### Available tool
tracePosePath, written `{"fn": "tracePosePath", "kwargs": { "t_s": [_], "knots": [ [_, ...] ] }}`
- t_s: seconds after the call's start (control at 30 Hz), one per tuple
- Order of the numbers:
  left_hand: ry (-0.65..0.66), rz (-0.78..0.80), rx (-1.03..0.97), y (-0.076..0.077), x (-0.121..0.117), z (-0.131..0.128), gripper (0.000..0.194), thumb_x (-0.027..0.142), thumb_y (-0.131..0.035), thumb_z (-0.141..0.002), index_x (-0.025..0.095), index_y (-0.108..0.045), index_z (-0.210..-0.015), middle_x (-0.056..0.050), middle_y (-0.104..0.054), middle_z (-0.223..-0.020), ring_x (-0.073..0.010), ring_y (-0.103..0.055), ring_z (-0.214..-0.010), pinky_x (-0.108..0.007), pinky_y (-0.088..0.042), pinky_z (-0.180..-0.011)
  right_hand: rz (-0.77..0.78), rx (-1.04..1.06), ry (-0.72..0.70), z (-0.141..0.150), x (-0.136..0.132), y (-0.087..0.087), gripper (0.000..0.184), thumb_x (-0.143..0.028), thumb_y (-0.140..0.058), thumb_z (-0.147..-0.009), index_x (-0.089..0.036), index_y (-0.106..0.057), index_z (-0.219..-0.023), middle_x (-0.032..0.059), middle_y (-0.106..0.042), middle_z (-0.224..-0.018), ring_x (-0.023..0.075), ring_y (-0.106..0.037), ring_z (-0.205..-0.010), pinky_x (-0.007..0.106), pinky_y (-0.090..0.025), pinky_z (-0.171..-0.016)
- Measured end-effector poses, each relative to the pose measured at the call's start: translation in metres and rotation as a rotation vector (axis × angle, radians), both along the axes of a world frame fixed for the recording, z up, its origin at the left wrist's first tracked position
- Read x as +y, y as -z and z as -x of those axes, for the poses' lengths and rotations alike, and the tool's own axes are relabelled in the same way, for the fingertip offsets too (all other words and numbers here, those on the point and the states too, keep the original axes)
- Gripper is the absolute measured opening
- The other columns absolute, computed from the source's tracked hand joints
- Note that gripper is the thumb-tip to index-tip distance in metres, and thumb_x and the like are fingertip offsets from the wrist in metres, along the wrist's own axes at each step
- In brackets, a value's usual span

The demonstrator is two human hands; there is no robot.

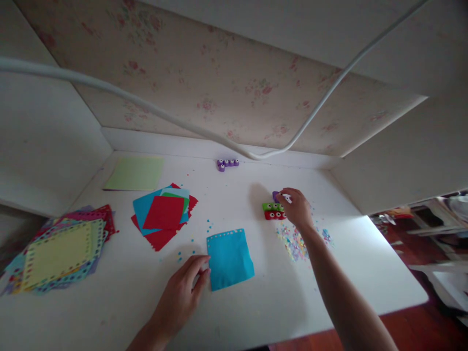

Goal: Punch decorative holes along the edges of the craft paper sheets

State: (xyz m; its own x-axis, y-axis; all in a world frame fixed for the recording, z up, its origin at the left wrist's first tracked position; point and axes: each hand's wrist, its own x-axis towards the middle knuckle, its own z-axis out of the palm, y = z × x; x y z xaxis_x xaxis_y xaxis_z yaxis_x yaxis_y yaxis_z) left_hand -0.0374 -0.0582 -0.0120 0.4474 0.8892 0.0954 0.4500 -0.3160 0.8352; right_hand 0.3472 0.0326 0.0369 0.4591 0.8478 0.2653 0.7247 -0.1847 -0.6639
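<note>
My left hand (pixel 185 285) rests at the left edge of a blue paper sheet (pixel 230 263), its curled thumb and forefinger apart beside the edge. Small punched holes run along the sheet's top. Farther right, my right hand (pixel 297 207) has its fingers closed around a purple craft punch (pixel 275 196), which they partly cover. Just below it, green craft punches (pixel 270 207) and red craft punches (pixel 274 215) stand in rows, their right ends hidden by the hand.
Several purple punches (pixel 227 163) stand near the back wall. Red, blue and green paper (pixel 164 213) lies left of centre, with pale green sheets (pixel 135 173) behind. Punched sheets (pixel 60 253) are piled far left. Paper confetti (pixel 294 242) lies under my right forearm. A white cable (pixel 164 116) hangs across the view.
</note>
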Motion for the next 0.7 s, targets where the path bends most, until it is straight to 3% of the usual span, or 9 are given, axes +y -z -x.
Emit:
{"fn": "tracePosePath", "kwargs": {
  "t_s": [0.1, 0.3, 0.43, 0.53, 0.6, 0.7],
  "knots": [
    [-0.009, -0.030, -0.009, 0.003, 0.000, 0.000, 0.020, 0.028, -0.049, -0.100, 0.027, -0.059, -0.117, -0.004, -0.069, -0.109, -0.0166, -0.070, -0.094, -0.027, -0.059, -0.083, 0.072, -0.108, -0.006, -0.010, 0.010, 0.006, 0.026, -0.043, -0.064, -0.077, -0.019, -0.075, -0.081, 0.0129, -0.068, -0.112, 0.0290, -0.062, -0.107, 0.046, -0.043, -0.101],
    [0.000, -0.109, -0.011, 0.001, 0.003, -0.001, 0.020, 0.022, -0.050, -0.099, 0.025, -0.063, -0.113, -0.003, -0.070, -0.105, -0.0163, -0.069, -0.094, -0.025, -0.058, -0.083, 0.178, -0.226, -0.035, -0.017, 0.016, 0.025, 0.019, -0.035, -0.063, -0.077, -0.020, -0.075, -0.076, 0.0119, -0.069, -0.110, 0.0277, -0.062, -0.106, 0.043, -0.043, -0.101],
    [0.025, -0.206, 0.023, -0.006, 0.011, -0.005, 0.019, 0.021, -0.049, -0.099, 0.023, -0.064, -0.111, -0.004, -0.070, -0.103, -0.0163, -0.069, -0.094, -0.027, -0.057, -0.085, 0.160, -0.275, -0.029, -0.012, 0.014, 0.021, 0.024, -0.036, -0.061, -0.079, -0.017, -0.075, -0.086, 0.0148, -0.068, -0.110, 0.0305, -0.060, -0.107, 0.047, -0.042, -0.102],
    [0.039, -0.268, 0.071, -0.018, 0.033, -0.012, 0.018, 0.021, -0.048, -0.100, 0.022, -0.065, -0.107, -0.004, -0.070, -0.101, -0.0164, -0.068, -0.093, -0.028, -0.056, -0.084, 0.047, -0.297, -0.031, 0.012, -0.004, 0.012, 0.032, -0.038, -0.054, -0.088, -0.015, -0.071, -0.103, 0.0159, -0.066, -0.119, 0.0307, -0.058, -0.114, 0.049, -0.041, -0.104],
    [0.008, -0.276, 0.095, -0.029, 0.060, -0.019, 0.017, 0.022, -0.048, -0.100, 0.021, -0.065, -0.104, -0.004, -0.070, -0.101, -0.0160, -0.068, -0.093, -0.027, -0.056, -0.083, -0.061, -0.250, -0.107, 0.038, -0.024, 0.008, 0.031, -0.039, -0.051, -0.094, -0.018, -0.069, -0.107, 0.0136, -0.067, -0.115, 0.0279, -0.061, -0.107, 0.046, -0.047, -0.098],
    [0.003, -0.354, 0.244, -0.041, 0.111, -0.033, 0.017, 0.022, -0.049, -0.099, 0.018, -0.065, -0.104, -0.005, -0.070, -0.103, -0.0164, -0.068, -0.095, -0.028, -0.056, -0.085, 0.022, -0.081, -0.287, 0.082, -0.058, 0.015, 0.028, -0.040, -0.051, -0.097, -0.022, -0.066, -0.113, 0.0097, -0.069, -0.109, 0.0215, -0.067, -0.086, 0.039, -0.056, -0.082]
  ]
}}
